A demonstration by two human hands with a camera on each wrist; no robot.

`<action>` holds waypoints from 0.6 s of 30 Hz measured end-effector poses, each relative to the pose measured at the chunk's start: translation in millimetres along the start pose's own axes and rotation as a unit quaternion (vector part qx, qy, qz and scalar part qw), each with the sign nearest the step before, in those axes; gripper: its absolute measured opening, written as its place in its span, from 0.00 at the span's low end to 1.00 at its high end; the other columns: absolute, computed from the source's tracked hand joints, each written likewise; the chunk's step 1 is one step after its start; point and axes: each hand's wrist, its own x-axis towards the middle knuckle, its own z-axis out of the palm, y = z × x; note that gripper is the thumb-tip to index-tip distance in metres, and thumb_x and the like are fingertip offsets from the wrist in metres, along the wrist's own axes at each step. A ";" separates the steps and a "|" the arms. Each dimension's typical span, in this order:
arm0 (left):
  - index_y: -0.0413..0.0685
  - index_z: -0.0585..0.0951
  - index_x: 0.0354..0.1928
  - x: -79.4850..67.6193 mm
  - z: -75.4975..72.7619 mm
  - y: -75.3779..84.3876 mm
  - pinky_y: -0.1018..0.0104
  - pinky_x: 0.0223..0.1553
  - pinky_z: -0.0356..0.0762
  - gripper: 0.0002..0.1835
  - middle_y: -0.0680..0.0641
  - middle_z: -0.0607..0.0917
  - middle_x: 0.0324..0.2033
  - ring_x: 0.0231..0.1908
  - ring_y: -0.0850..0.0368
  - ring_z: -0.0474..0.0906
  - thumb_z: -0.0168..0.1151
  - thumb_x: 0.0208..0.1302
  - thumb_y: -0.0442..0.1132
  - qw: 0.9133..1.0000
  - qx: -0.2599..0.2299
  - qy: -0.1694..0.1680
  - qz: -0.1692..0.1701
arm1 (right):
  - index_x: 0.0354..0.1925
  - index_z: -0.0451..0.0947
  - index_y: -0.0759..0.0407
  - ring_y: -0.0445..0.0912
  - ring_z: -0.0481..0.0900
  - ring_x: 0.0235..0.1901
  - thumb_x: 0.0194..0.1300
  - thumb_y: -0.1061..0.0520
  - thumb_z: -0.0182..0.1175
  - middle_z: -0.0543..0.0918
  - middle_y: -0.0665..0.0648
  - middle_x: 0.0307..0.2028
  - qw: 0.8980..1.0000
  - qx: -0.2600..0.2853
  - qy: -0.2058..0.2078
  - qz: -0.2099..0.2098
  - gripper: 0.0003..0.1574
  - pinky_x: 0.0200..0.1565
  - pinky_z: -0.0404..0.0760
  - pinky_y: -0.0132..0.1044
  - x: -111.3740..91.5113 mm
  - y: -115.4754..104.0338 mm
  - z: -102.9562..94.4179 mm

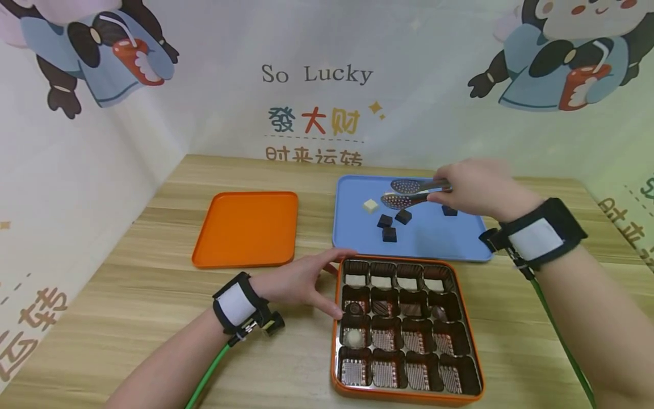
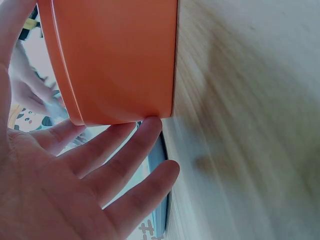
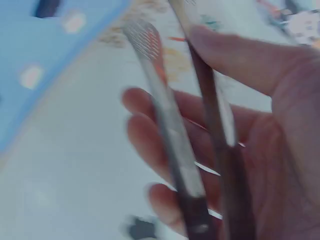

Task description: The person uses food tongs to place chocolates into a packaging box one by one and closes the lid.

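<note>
My left hand [image 1: 306, 281] touches the left side and far-left corner of an orange-rimmed chocolate box [image 2: 115, 60], thumb and fingers spread. The left wrist view has fingertips against its orange wall. In my right hand [image 1: 482, 187] I hold metal tongs [image 1: 403, 201] with perforated oval ends, above the blue tray [image 1: 439, 244]. The tong ends are parted; the right wrist view is blurred but reveals nothing between them. Beneath and around them lie a white cube [image 1: 370, 205] and several dark chocolate cubes [image 1: 389, 234]. Another pale piece is partly hidden behind the tongs.
The box's far row holds white pieces [image 1: 381, 282], its second row dark chocolates [image 1: 381, 308]. One round white chocolate [image 1: 353, 338] sits in the third row's left cell. A flat orange tray [image 1: 245, 227] lies left of the blue tray. Printed cloth [image 1: 317, 34] backs the wooden table.
</note>
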 end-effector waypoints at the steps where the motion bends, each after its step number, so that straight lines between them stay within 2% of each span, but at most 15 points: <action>1: 0.60 0.51 0.69 -0.2 0.1 -0.1 0.64 0.54 0.62 0.56 0.55 0.59 0.65 0.54 0.60 0.65 0.70 0.38 0.60 1.000 0.001 0.000 0.000 | 0.45 0.77 0.63 0.44 0.70 0.21 0.60 0.45 0.57 0.78 0.53 0.25 1.000 0.001 0.000 0.006 0.24 0.22 0.68 0.39 6.5 3.3 7.4; 4: 0.60 0.51 0.69 -1.0 0.0 0.0 0.65 0.54 0.62 0.56 0.55 0.59 0.65 0.54 0.60 0.65 0.70 0.37 0.60 1.000 0.005 0.003 0.000 | 0.41 0.77 0.64 0.45 0.70 0.20 0.61 0.45 0.55 0.77 0.55 0.25 1.000 0.010 -0.006 0.016 0.23 0.22 0.68 0.38 24.2 8.5 28.6; 9: 0.60 0.51 0.69 -1.0 -0.4 0.1 0.65 0.54 0.62 0.56 0.55 0.60 0.64 0.54 0.60 0.66 0.70 0.37 0.60 1.000 0.005 0.005 0.000 | 0.29 0.75 0.59 0.45 0.66 0.17 0.61 0.44 0.55 0.70 0.52 0.17 0.999 0.027 -0.014 0.012 0.19 0.20 0.61 0.35 44.2 2.3 51.6; 13: 0.60 0.51 0.69 -0.4 -0.5 0.3 0.64 0.54 0.62 0.56 0.55 0.59 0.64 0.54 0.61 0.66 0.70 0.37 0.60 1.000 0.007 0.005 -0.002 | 0.23 0.73 0.58 0.44 0.63 0.16 0.60 0.43 0.56 0.67 0.51 0.14 1.000 0.028 -0.012 -0.001 0.20 0.20 0.58 0.34 53.0 -5.2 61.5; 18: 0.60 0.51 0.69 0.5 -0.8 0.1 0.64 0.54 0.62 0.55 0.56 0.59 0.65 0.54 0.61 0.66 0.70 0.38 0.60 1.000 0.006 0.002 -0.003 | 0.22 0.72 0.57 0.44 0.64 0.16 0.60 0.43 0.57 0.67 0.51 0.15 1.000 0.018 -0.022 0.013 0.21 0.20 0.60 0.34 57.5 -10.9 66.2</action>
